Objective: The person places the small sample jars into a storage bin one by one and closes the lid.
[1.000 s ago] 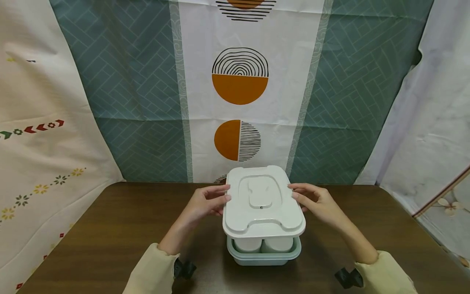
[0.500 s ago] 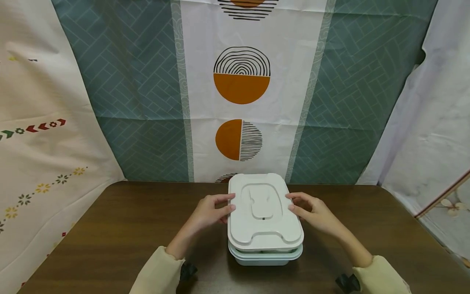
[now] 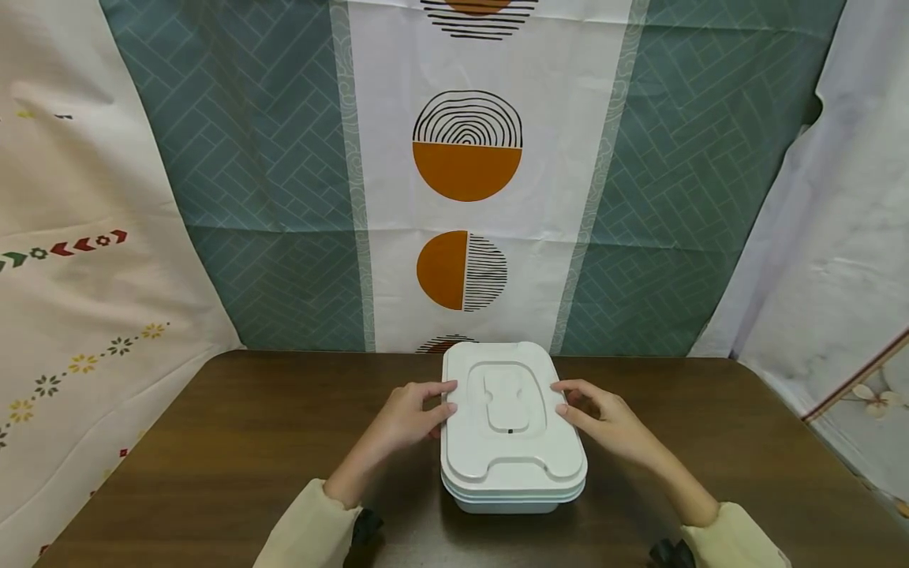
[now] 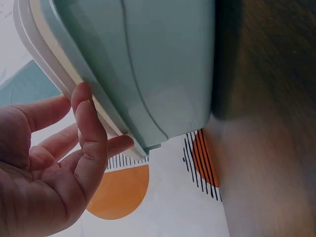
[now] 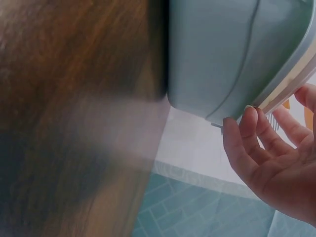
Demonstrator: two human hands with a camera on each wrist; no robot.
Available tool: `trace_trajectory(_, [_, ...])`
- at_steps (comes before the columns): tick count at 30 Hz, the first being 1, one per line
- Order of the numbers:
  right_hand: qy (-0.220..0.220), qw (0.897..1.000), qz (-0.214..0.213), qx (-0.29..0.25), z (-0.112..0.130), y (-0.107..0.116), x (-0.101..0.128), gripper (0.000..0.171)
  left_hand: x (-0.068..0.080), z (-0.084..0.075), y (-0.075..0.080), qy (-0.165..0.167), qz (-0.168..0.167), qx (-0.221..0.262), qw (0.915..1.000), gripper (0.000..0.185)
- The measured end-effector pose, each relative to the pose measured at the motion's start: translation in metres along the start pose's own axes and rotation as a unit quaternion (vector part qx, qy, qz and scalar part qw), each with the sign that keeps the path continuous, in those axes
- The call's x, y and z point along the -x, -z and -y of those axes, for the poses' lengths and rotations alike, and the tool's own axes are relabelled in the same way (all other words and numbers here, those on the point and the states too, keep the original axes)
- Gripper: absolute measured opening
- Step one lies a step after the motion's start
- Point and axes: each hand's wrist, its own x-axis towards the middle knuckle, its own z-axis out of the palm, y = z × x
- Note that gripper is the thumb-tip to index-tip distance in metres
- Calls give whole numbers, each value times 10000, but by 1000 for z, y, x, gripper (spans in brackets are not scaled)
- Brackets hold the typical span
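Note:
A white lid (image 3: 511, 454) with a raised centre panel lies over a pale green storage box (image 3: 507, 507) on the table. My left hand (image 3: 403, 422) pinches the lid's left edge, thumb and index finger on top, other fingers along the side. On the opposite edge, my right hand (image 3: 612, 426) holds the lid the same way. In the left wrist view, fingertips touch the rim of the green box (image 4: 173, 64). A narrow cream-coloured strip shows between lid and green rim in both wrist views. The box's contents are hidden beneath the lid.
The box stands on a dark brown wooden table (image 3: 284, 426). Behind the table's far edge hangs a patterned curtain (image 3: 284, 158) in green and white with orange shapes. Light cloths drape at the left and right sides.
Both hands have lowered the white lid toward the viewer and down onto the green box. White cylindrical shapes inside, visible a second ago, are now covered.

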Motion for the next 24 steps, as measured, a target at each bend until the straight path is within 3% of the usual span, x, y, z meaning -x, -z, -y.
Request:
trace_trajectory(16, [-42, 9999, -3, 114, -7, -4, 4, 33, 6, 2, -5, -112, -44, -492, 9987, 39])
trace_trajectory(24, [-57, 9999, -31, 139, -6, -8, 8, 34, 7, 9, -7, -402, -218, -657, 9968, 38])
